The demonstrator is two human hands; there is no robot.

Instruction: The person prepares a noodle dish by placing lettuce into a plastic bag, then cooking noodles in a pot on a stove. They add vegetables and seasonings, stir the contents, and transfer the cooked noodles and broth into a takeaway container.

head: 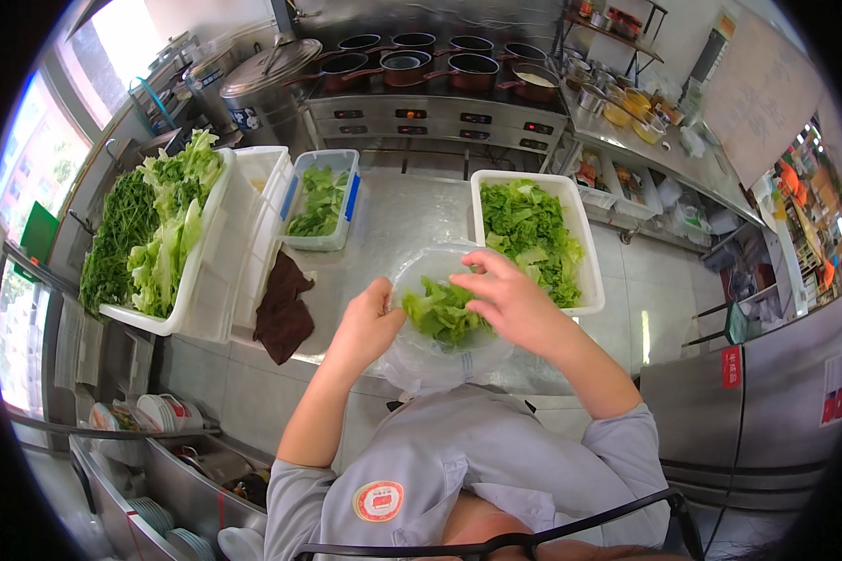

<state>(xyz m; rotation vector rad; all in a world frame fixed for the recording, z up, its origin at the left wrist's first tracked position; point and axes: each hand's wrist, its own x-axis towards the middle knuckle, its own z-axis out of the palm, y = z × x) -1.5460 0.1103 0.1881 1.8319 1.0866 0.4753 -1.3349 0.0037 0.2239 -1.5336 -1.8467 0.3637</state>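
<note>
A clear plastic bag [428, 365] stands spread wide in front of me, with torn lettuce leaves [442, 312] inside. My left hand [368, 322] pinches the bag's left rim between thumb and fingers. Over the right side of the bag is my right hand [509, 301], its fingers apart and close to the leaves; I see nothing held in it. To the right, a white plastic tub [586, 245] holds torn green lettuce [530, 231]. Left of the bag, a clear container with blue clips [316, 242] holds green leaves, and a dark brown cloth [284, 308] lies nearer to me.
A large white tub [200, 245] of leafy greens stands at the left on stacked white crates. Several saucepans [473, 70] stand on the cooker at the back. A steel counter [680, 168] with bowls runs along the right, and a steel fridge [695, 414] stands nearer.
</note>
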